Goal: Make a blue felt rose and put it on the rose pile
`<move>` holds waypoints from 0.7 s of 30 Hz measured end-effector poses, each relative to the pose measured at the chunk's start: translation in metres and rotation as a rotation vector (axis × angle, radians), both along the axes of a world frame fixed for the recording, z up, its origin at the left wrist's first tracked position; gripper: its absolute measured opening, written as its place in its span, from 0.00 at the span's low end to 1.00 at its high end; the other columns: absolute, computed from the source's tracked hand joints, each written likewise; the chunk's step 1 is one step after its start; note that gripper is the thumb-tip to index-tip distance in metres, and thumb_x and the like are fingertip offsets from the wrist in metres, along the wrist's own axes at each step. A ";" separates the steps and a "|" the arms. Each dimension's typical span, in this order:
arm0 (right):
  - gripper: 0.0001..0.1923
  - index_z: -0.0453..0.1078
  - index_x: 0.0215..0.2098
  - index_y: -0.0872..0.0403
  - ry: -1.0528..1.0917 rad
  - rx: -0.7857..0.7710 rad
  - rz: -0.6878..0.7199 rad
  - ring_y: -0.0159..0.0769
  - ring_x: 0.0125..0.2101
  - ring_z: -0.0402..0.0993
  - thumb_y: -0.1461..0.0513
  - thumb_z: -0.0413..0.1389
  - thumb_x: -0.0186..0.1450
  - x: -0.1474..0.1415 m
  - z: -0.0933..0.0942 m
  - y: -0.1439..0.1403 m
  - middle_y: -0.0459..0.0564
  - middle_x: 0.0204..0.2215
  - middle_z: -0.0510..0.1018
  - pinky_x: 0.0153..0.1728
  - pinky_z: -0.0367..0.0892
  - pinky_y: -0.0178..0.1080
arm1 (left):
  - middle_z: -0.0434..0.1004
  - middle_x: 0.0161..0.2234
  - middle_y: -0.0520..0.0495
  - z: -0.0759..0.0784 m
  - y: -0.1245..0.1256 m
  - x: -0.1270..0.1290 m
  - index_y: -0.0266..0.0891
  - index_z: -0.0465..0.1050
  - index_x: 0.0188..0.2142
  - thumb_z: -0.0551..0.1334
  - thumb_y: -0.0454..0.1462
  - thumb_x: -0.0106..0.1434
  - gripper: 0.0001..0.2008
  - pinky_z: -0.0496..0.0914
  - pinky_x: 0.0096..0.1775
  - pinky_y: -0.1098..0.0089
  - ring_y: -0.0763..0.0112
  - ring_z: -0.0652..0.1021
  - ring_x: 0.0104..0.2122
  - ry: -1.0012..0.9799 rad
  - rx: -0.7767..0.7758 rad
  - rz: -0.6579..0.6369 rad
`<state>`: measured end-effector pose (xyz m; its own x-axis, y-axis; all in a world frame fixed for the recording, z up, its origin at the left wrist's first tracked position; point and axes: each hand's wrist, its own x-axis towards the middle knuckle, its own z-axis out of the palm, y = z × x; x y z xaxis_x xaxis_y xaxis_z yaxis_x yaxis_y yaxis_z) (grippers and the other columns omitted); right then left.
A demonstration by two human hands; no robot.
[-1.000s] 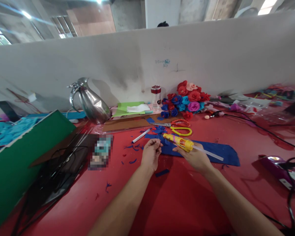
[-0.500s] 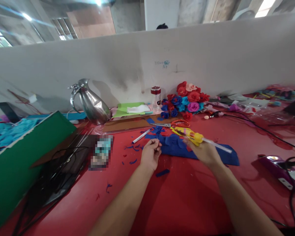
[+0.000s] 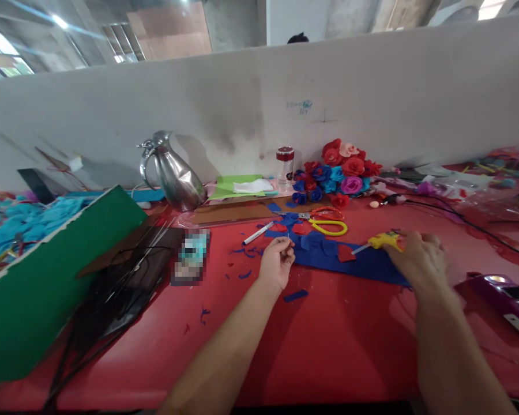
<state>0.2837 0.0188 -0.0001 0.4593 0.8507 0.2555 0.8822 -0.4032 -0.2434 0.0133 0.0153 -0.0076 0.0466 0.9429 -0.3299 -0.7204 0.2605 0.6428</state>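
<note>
My left hand is closed in a pinch above the near left end of a blue paper strip. A tiny thin tip shows at its fingertips, too small to name. My right hand is closed around a yellow glue gun at the strip's right end. A pale glue stick points left from the gun. Blue petal-shaped pieces and a red piece lie on the strip between my hands. Behind them are scissors with orange and yellow handles.
A white marker and blue scraps lie left of my left hand. Paper roses, a lidded glass jar and a steel jug stand along the wall. A green box is at left, a purple power strip at right.
My right hand has moved right with the glue gun, and the glue stick now points left instead of right. My left hand keeps its pinch. The view has shifted slightly.
</note>
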 end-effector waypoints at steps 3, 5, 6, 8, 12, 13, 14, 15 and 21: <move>0.13 0.75 0.34 0.56 0.148 0.156 0.223 0.50 0.39 0.73 0.58 0.52 0.59 -0.032 0.014 0.001 0.60 0.33 0.78 0.39 0.65 0.45 | 0.67 0.22 0.53 0.001 -0.001 0.002 0.35 0.64 0.23 0.63 0.28 0.48 0.07 0.55 0.22 0.79 0.84 0.63 0.18 -0.014 0.029 -0.026; 0.13 0.75 0.28 0.53 0.322 0.158 0.414 0.44 0.31 0.74 0.55 0.53 0.59 -0.065 0.025 0.001 0.54 0.28 0.79 0.34 0.65 0.42 | 0.67 0.23 0.52 0.002 -0.002 0.003 0.35 0.64 0.23 0.63 0.28 0.49 0.06 0.56 0.22 0.80 0.84 0.64 0.19 -0.018 0.050 -0.054; 0.13 0.76 0.28 0.52 0.407 0.150 0.504 0.42 0.30 0.74 0.53 0.53 0.58 -0.082 0.028 0.000 0.52 0.27 0.80 0.33 0.64 0.40 | 0.67 0.23 0.52 0.003 -0.002 0.004 0.34 0.65 0.23 0.62 0.28 0.49 0.06 0.56 0.22 0.80 0.84 0.64 0.19 -0.023 0.055 -0.068; 0.14 0.77 0.28 0.52 0.588 0.114 0.646 0.40 0.28 0.74 0.52 0.54 0.58 -0.112 0.031 0.000 0.50 0.28 0.80 0.32 0.64 0.40 | 0.68 0.23 0.51 0.004 -0.004 0.005 0.33 0.66 0.23 0.61 0.27 0.50 0.05 0.57 0.22 0.80 0.83 0.65 0.19 -0.040 0.051 -0.094; 0.15 0.78 0.29 0.53 1.035 0.085 0.690 0.40 0.30 0.73 0.51 0.58 0.54 -0.145 0.019 -0.002 0.50 0.28 0.81 0.33 0.66 0.40 | 0.66 0.22 0.52 0.005 -0.007 0.007 0.33 0.67 0.24 0.61 0.25 0.49 0.05 0.57 0.22 0.80 0.83 0.65 0.19 -0.095 0.012 -0.123; 0.15 0.78 0.30 0.53 1.129 0.085 0.663 0.39 0.30 0.73 0.51 0.60 0.52 -0.147 0.014 -0.002 0.50 0.29 0.81 0.33 0.66 0.40 | 0.65 0.21 0.53 0.005 -0.007 0.007 0.33 0.67 0.24 0.61 0.25 0.49 0.05 0.57 0.22 0.80 0.83 0.64 0.19 -0.113 0.005 -0.125; 0.15 0.79 0.31 0.53 1.213 0.081 0.635 0.38 0.29 0.72 0.51 0.61 0.51 -0.147 0.010 -0.002 0.50 0.30 0.81 0.33 0.65 0.39 | 0.64 0.20 0.53 0.005 -0.007 0.007 0.33 0.67 0.24 0.62 0.25 0.49 0.05 0.56 0.22 0.80 0.83 0.64 0.19 -0.128 -0.002 -0.129; 0.16 0.79 0.31 0.53 1.287 0.070 0.610 0.36 0.29 0.71 0.51 0.63 0.49 -0.146 0.006 -0.002 0.49 0.30 0.81 0.32 0.65 0.39 | 0.63 0.20 0.54 0.005 -0.007 0.007 0.33 0.67 0.24 0.62 0.25 0.49 0.05 0.56 0.21 0.80 0.83 0.64 0.19 -0.141 -0.008 -0.134; 0.18 0.78 0.30 0.54 1.525 -0.010 0.533 0.29 0.25 0.66 0.51 0.68 0.45 -0.142 0.002 -0.004 0.47 0.27 0.78 0.28 0.60 0.35 | 0.65 0.20 0.52 0.004 -0.007 0.008 0.32 0.68 0.22 0.62 0.25 0.51 0.05 0.58 0.22 0.80 0.82 0.65 0.19 -0.152 -0.031 -0.217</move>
